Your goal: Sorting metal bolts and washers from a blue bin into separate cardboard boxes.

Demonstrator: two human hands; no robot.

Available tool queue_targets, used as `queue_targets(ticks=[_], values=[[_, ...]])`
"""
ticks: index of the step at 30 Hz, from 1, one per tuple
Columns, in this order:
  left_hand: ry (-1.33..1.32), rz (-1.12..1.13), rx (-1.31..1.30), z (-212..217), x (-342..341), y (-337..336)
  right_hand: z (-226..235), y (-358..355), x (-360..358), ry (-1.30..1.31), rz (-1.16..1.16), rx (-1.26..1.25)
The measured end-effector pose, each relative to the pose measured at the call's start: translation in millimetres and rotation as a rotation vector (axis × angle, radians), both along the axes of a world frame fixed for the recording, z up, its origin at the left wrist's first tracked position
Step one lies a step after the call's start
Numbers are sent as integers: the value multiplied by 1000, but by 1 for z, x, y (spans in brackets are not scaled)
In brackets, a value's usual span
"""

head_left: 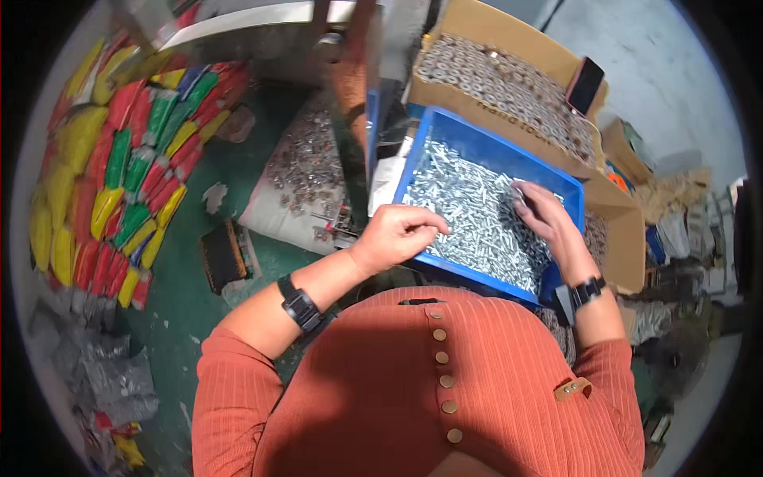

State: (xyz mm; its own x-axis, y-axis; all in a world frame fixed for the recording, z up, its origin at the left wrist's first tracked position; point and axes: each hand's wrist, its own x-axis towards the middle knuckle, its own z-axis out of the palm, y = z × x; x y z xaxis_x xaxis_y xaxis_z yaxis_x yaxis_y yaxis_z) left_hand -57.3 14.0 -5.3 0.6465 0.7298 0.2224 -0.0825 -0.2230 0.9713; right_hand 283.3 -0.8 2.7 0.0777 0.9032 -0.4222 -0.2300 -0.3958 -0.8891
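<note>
A blue plastic bin (579, 199) stands in front of me, filled with small silver metal pins or screws (469, 199). My left hand (397, 237) is at the bin's near left rim, its fingers curled together over the edge of the pile. Whatever those fingers may hold is hidden. Above the right part of the pile is my right hand (550, 219), fingers bent and slightly apart, the tips close to the metal pieces. I cannot make out anything held in it. Dark bands circle both my wrists.
Behind the bin, a cardboard box (469, 20) holds rows of small round metal parts, with a phone (586, 85) on its edge. A second carton (624, 238) sits to the right. On the left are a white sack (274, 215) with small parts and many red, yellow and green packets (119, 175).
</note>
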Motion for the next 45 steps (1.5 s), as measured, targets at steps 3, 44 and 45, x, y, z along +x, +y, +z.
queue_targets(ticks=[3,44,45], values=[[-3,-41,-71,-8,13,1,-14,38,-16,-415,209,60],[152,53,89,-4,26,-6,41,-41,9,-382,-53,294],[186,77,110,-8,25,-4,39,-67,31,-393,-119,272]])
